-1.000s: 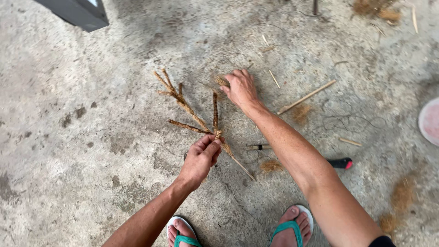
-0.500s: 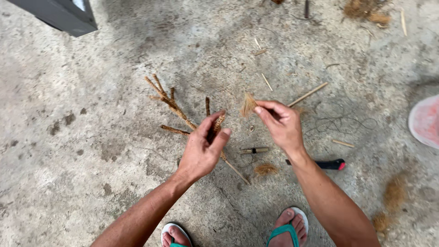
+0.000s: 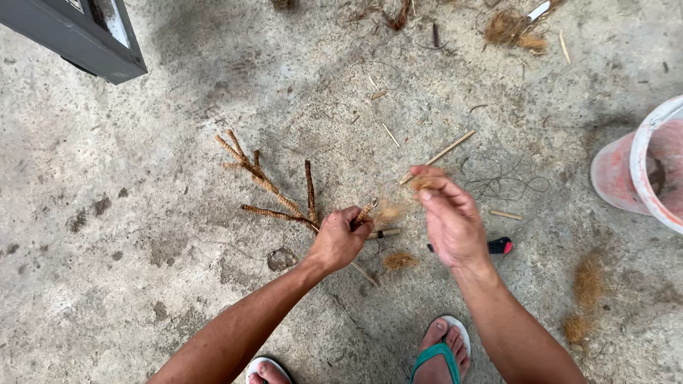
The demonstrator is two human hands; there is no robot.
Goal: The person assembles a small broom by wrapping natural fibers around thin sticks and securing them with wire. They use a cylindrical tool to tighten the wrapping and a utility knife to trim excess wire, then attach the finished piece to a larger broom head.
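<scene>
A branched stick frame [image 3: 267, 188], wrapped in brown fibre, lies spread on the concrete floor. My left hand [image 3: 340, 239] grips it where the branches meet, with one short wrapped stub sticking out past the fingers. My right hand [image 3: 448, 217] hovers just to the right, fingers pinched on a small tuft of brown coconut fibre [image 3: 424, 183]. Thin strands run from that tuft toward the stub. A small loose fibre clump [image 3: 399, 261] lies on the floor between my hands.
A red-and-black tool [image 3: 499, 245] lies behind my right wrist. A bare stick [image 3: 442, 153] and tangled thin wire [image 3: 509, 185] lie farther out. A pink bucket [image 3: 637, 167] stands at right, a dark box [image 3: 85, 35] at top left. Fibre tufts [image 3: 587, 281] dot the floor.
My right hand drew back from the floor near the bare stick, picked up a fibre tuft and brought it toward the frame. My left hand kept its grip on the frame.
</scene>
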